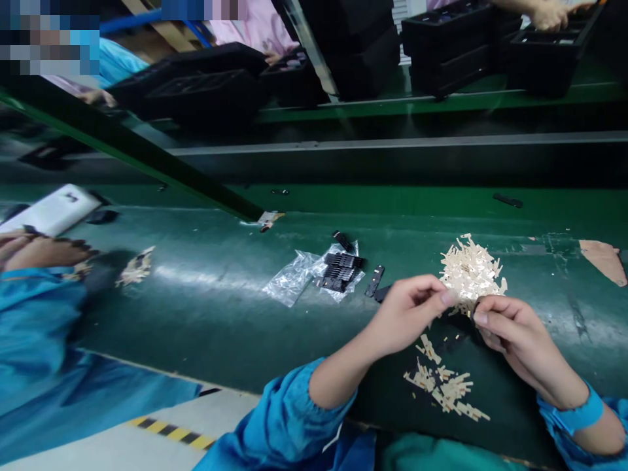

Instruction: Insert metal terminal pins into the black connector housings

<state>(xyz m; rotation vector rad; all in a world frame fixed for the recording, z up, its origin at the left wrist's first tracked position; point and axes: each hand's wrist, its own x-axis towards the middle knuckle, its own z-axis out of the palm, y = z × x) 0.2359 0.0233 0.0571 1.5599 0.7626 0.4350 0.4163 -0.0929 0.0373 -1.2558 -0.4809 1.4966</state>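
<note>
My left hand (409,311) has its thumb and index finger pinched at the near left edge of a heap of small cream pieces (471,268); whatever lies between them is too small to name. Across from it, my right hand (507,330) pinches a small dark piece (475,309), only partly visible between the fingertips. The hands are a short gap apart. Nearer the table's front edge, below both hands, lies a looser scatter of cream pieces (446,386). To the left of my left hand, black parts (341,269) rest on clear plastic bags (294,278).
Another person's hand (46,254) and blue sleeve are at the far left, near a white object (59,209) and a small cream pile (137,267). A green post (196,180) slants down to the green table (220,327). Black boxes (451,49) stand behind.
</note>
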